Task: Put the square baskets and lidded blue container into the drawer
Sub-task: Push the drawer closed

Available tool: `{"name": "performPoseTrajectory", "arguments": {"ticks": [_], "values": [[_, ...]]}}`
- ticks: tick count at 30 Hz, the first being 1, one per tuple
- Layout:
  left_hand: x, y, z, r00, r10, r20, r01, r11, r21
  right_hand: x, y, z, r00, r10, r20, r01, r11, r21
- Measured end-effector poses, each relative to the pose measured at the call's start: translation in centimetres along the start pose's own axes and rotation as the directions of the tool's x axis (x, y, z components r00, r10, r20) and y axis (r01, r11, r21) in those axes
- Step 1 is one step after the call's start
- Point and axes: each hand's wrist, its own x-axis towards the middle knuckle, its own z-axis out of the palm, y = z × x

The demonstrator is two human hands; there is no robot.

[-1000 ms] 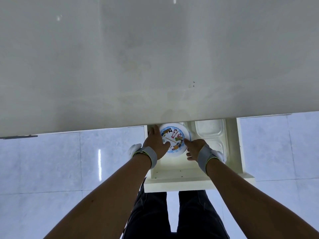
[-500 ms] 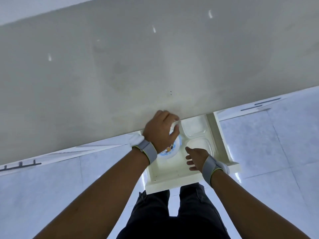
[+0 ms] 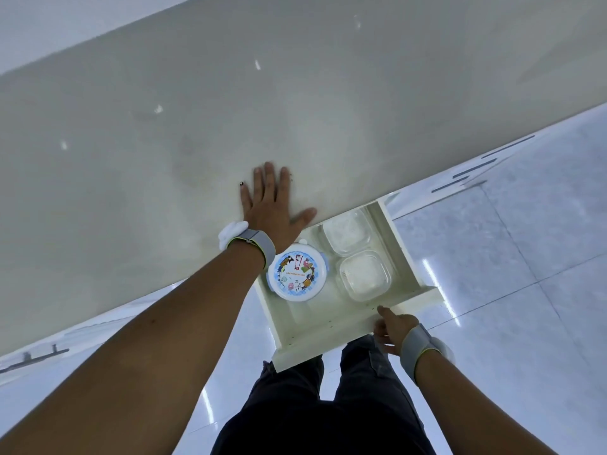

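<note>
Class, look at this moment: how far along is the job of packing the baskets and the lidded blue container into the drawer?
Done: both square baskets and the lidded blue container sit inside the open drawer. In hand: the left hand lies flat on the tabletop, holding nothing; the right hand is at the drawer front. Left: nothing to load; probably only pushing the drawer shut.

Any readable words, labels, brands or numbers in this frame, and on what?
Round container lid: a short line of small print sits among the cartoon figures, too small and blurred to read.
Two square baskets, drawer, table top, wristbands: no text visible.
</note>
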Motion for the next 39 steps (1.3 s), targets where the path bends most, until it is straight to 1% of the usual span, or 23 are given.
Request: {"name": "performPoseTrajectory", "arguments": {"ticks": [2, 4, 6, 9, 13, 16, 23, 28, 31, 35, 39], "values": [[0.1, -0.2, 0.2, 1.000, -0.003, -0.010, 0.003, 1.000, 0.005, 0.3, 0.4, -0.1, 0.998, 0.046, -0.052, -0.047, 0.999, -0.024], [0.1, -0.2, 0.3, 1.000, -0.003, -0.021, 0.003, 1.000, 0.009, 0.1, 0.9, 0.0, 0.995, 0.080, -0.055, -0.080, 0.997, -0.004], [0.1, -0.2, 0.4, 1.000, 0.000, -0.030, 0.001, 1.000, 0.012, 0.0, 1.1, 0.5, 0.995, 0.101, -0.009, -0.099, 0.986, 0.131], [0.1, -0.3, 0.5, 0.999, -0.006, -0.032, 0.006, 1.000, 0.006, -0.1, 1.1, 1.4, 0.992, 0.100, 0.076, -0.120, 0.932, 0.343], [0.2, -0.2, 0.7, 0.999, -0.002, -0.040, 0.002, 1.000, 0.015, -0.2, 0.2, 2.2, 0.986, 0.119, 0.118, -0.165, 0.809, 0.564], [0.2, -0.2, 0.9, 0.999, -0.002, -0.050, 0.003, 1.000, 0.022, -0.3, -0.4, 2.4, 0.984, 0.128, 0.128, -0.181, 0.718, 0.672], [0.2, 0.0, 1.1, 0.997, 0.004, -0.078, -0.003, 1.000, 0.022, -0.5, -1.9, 2.7, 0.980, 0.134, 0.148, -0.200, 0.649, 0.734], [0.0, 0.1, 0.8, 0.999, 0.002, -0.055, 0.000, 0.999, 0.034, -0.8, -4.7, 4.1, 0.971, 0.096, 0.220, -0.229, 0.642, 0.732], [-0.1, 0.1, 0.4, 0.999, -0.008, -0.033, 0.009, 0.999, 0.031, -1.2, -7.7, 5.3, 0.955, 0.036, 0.295, -0.246, 0.653, 0.716], [-0.1, 0.3, -0.1, 1.000, -0.022, -0.010, 0.022, 0.999, 0.036, -1.9, -11.6, 6.8, 0.927, -0.063, 0.371, -0.232, 0.681, 0.695], [-0.2, 0.5, -0.3, 1.000, -0.026, 0.005, 0.026, 0.999, 0.038, -2.5, -14.9, 8.1, 0.879, -0.169, 0.446, -0.202, 0.716, 0.668]]}}
